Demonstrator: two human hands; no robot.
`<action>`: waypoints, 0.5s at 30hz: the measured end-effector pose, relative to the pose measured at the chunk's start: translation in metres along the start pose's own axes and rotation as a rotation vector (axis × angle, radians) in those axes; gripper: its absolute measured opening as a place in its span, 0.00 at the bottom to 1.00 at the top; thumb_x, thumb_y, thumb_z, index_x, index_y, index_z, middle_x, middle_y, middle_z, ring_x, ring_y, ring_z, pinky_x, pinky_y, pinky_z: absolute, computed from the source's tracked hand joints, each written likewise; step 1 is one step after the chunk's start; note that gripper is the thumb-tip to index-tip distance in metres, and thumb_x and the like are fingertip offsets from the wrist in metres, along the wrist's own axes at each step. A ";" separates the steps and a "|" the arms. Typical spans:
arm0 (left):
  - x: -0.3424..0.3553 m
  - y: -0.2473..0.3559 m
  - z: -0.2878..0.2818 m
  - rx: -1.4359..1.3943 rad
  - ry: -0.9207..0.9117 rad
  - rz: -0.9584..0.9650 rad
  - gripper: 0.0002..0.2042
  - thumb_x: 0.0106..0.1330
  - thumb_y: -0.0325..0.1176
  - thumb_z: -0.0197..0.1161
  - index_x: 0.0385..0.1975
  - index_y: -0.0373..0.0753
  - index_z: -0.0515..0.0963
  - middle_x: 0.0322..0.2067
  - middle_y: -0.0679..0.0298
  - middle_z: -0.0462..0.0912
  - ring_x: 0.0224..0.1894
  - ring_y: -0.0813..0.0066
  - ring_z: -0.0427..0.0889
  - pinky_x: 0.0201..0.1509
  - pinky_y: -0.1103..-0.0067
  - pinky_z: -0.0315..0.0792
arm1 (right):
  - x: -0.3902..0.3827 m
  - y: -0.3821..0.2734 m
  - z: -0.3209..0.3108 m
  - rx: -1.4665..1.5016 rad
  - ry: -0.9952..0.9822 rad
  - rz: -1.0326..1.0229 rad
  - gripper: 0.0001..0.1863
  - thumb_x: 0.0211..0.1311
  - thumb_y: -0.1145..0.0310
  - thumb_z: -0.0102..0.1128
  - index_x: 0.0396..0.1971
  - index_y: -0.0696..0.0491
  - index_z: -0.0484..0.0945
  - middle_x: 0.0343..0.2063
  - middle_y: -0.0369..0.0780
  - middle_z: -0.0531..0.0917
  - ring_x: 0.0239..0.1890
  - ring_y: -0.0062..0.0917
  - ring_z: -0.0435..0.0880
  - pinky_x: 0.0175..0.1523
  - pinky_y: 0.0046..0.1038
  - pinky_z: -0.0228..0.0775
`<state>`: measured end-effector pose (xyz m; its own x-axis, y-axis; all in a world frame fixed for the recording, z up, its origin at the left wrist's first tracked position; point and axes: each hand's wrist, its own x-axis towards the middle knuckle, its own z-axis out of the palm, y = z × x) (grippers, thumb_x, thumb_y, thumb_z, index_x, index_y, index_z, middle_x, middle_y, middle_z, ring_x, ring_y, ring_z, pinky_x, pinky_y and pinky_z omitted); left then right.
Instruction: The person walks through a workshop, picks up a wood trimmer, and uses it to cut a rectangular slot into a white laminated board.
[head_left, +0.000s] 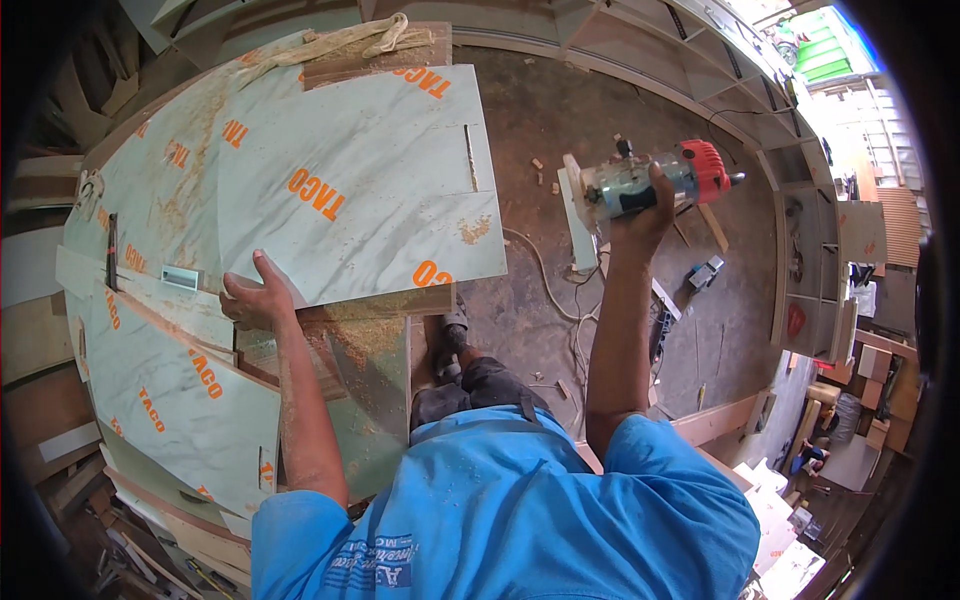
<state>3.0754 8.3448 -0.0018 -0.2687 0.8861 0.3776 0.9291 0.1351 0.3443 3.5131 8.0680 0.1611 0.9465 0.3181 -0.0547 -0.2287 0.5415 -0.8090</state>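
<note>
In my right hand point(645, 210) is a trim router point(630, 187) with a clear body and a red end cap, held up over the floor to the right. My fingers wrap round its body. On the left, a marble-patterned panel point(370, 180) with orange print lies on the workbench pile. My left hand point(260, 295) rests at its near left corner, thumb on top and fingers at the edge; the fingers' undersides are hidden. A slot is cut near the panel's right edge, and sawdust point(474, 230) lies beside it.
More patterned panels point(165, 395) and a rolled cloth point(340, 45) lie on the bench. Cables point(548, 275), wood offcuts point(713, 228) and a grey power tool point(706, 272) are on the floor. Open cabinet frames point(805, 260) stand along the right and back.
</note>
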 end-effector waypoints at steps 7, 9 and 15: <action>0.007 0.029 0.012 -0.018 0.022 -0.051 0.43 0.54 0.71 0.64 0.60 0.42 0.70 0.61 0.47 0.68 0.67 0.49 0.63 0.65 0.49 0.56 | 0.011 0.023 0.027 0.015 0.046 -0.034 0.17 0.56 0.66 0.63 0.41 0.60 0.75 0.32 0.46 0.82 0.35 0.40 0.85 0.44 0.42 0.80; 0.008 0.030 0.015 -0.049 0.013 -0.036 0.43 0.53 0.71 0.65 0.59 0.42 0.72 0.61 0.51 0.69 0.67 0.51 0.63 0.67 0.51 0.56 | 0.012 0.031 0.027 -0.071 -0.014 -0.071 0.17 0.55 0.66 0.64 0.41 0.60 0.75 0.32 0.44 0.82 0.35 0.37 0.85 0.45 0.42 0.80; 0.044 0.038 0.024 -0.042 0.131 0.241 0.36 0.56 0.64 0.67 0.57 0.43 0.73 0.60 0.51 0.68 0.65 0.50 0.65 0.66 0.43 0.52 | 0.009 0.070 0.033 -0.274 -0.156 -0.252 0.15 0.48 0.71 0.67 0.38 0.59 0.78 0.32 0.40 0.82 0.33 0.27 0.83 0.43 0.30 0.75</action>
<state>3.1053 8.3994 0.0070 -0.0742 0.8250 0.5603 0.9595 -0.0940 0.2655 3.4983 8.1344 0.1236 0.9145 0.3276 0.2374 0.0949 0.3965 -0.9131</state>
